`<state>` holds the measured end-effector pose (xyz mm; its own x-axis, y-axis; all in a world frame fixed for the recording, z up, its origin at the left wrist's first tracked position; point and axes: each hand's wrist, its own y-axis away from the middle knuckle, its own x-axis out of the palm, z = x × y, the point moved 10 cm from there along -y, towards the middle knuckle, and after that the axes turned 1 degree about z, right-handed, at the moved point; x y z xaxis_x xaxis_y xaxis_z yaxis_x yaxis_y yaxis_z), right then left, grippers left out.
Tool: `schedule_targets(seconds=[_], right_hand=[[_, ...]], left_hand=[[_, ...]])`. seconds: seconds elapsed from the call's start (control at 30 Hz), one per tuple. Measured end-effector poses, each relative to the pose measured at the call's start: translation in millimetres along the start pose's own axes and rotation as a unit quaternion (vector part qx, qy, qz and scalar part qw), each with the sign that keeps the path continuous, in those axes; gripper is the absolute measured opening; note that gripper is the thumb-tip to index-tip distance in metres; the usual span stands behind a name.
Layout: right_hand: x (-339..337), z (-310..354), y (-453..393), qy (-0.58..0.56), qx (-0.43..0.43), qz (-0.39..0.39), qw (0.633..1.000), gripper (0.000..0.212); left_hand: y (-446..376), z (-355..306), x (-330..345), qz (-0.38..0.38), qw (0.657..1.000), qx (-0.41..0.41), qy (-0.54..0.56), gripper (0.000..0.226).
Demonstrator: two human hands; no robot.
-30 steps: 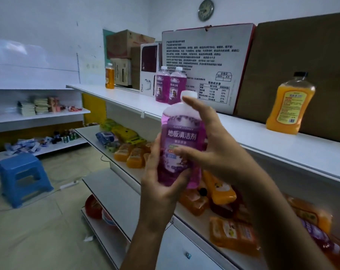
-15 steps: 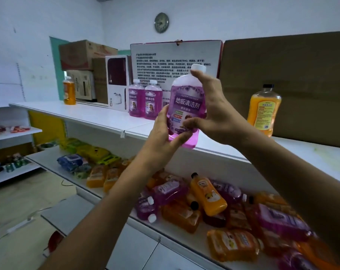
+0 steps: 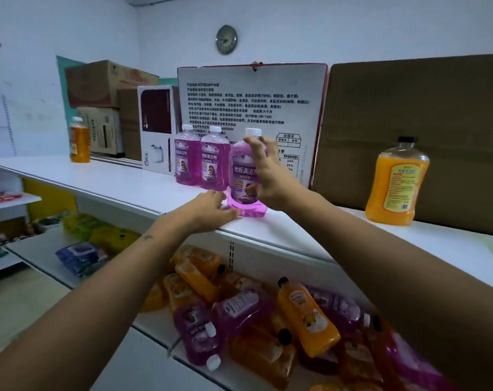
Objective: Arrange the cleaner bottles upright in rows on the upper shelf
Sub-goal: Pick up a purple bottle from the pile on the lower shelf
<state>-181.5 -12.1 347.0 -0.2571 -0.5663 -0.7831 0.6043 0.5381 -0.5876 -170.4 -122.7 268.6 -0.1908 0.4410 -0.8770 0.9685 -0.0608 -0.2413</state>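
Note:
A purple cleaner bottle (image 3: pixel 241 176) with a white cap stands upright on the white upper shelf (image 3: pixel 282 232), just right of two more upright purple bottles (image 3: pixel 187 160) (image 3: pixel 213 162). My right hand (image 3: pixel 263 172) grips it round the shoulder and side. My left hand (image 3: pixel 211 208) lies flat on the shelf with its fingertips against the bottle's base. An orange bottle (image 3: pixel 395 182) stands upright further right, and another orange bottle (image 3: pixel 80 139) at the shelf's far left.
Cardboard boxes (image 3: pixel 107 83), a printed white box (image 3: pixel 253 108) and a brown board (image 3: pixel 414 131) line the back of the upper shelf. The lower shelf (image 3: pixel 155 323) holds a heap of several purple and orange bottles lying down. Side shelves stand at the left.
The purple bottle went from held in the air in both hands to standing on the upper shelf beside the two others. My left hand slid down to its base.

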Motion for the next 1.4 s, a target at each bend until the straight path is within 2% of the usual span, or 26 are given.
schedule_targets(seconds=[0.07, 0.17, 0.23, 0.43, 0.7, 0.8, 0.93, 1.07, 1.17, 1.27, 1.33, 1.4], right_hand=[[8.9, -16.7, -17.5, 0.016, 0.014, -0.009, 1.0, 0.105], [22.6, -42.4, -40.3, 0.015, 0.044, -0.008, 0.999, 0.108], [29.2, -54.1, -53.3, 0.002, 0.052, -0.007, 0.999, 0.109], [42.4, -75.6, -79.0, -0.03, 0.077, 0.011, 0.997, 0.109], [52.3, -83.3, -92.6, 0.008, 0.076, 0.006, 0.997, 0.105], [49.8, -82.2, -91.1, 0.021, 0.072, 0.031, 0.997, 0.11], [34.5, -77.2, -82.6, 0.056, 0.067, 0.079, 0.993, 0.116], [-7.0, -72.1, -53.5, 0.059, 0.1, 0.058, 0.991, 0.106], [-30.7, -55.9, -14.0, 0.058, 0.104, 0.07, 0.99, 0.097], [-40.5, -29.4, 36.3, 0.01, 0.092, 0.106, 0.99, 0.092], [-52.1, -7.4, 74.2, -0.032, 0.068, 0.097, 0.992, 0.085], [-76.6, 11.9, 118.7, -0.096, 0.037, 0.019, 0.994, 0.073]], left_hand=[[-9.8, 9.1, 1.2, 0.021, 0.999, -0.016, -0.042, 0.076], [-20.2, 15.6, -1.8, 0.019, 0.998, -0.028, -0.055, 0.052], [-24.0, 17.8, -1.3, 0.006, 0.998, -0.025, -0.06, 0.047], [-22.4, 19.6, 1.9, -0.008, 0.998, -0.032, -0.06, 0.054], [-20.5, 20.6, -2.7, -0.04, 0.998, -0.036, -0.035, 0.046], [-17.6, 19.2, -6.2, -0.044, 0.999, -0.029, -0.013, 0.052], [-11.0, 14.0, -9.4, -0.053, 0.999, -0.001, 0.012, 0.055], [-9.2, 13.5, -14.5, -0.079, 0.996, 0.004, 0.04, 0.051], [-4.9, 12.7, -20.4, -0.123, 0.989, 0.02, 0.08, 0.037], [15.3, 4.5, -32.9, -0.193, 0.971, 0.039, 0.137, 0.035], [43.6, -6.3, -36.5, -0.273, 0.939, 0.065, 0.2, 0.034], [84.3, -20.6, -26.1, -0.357, 0.889, 0.097, 0.269, 0.03]])
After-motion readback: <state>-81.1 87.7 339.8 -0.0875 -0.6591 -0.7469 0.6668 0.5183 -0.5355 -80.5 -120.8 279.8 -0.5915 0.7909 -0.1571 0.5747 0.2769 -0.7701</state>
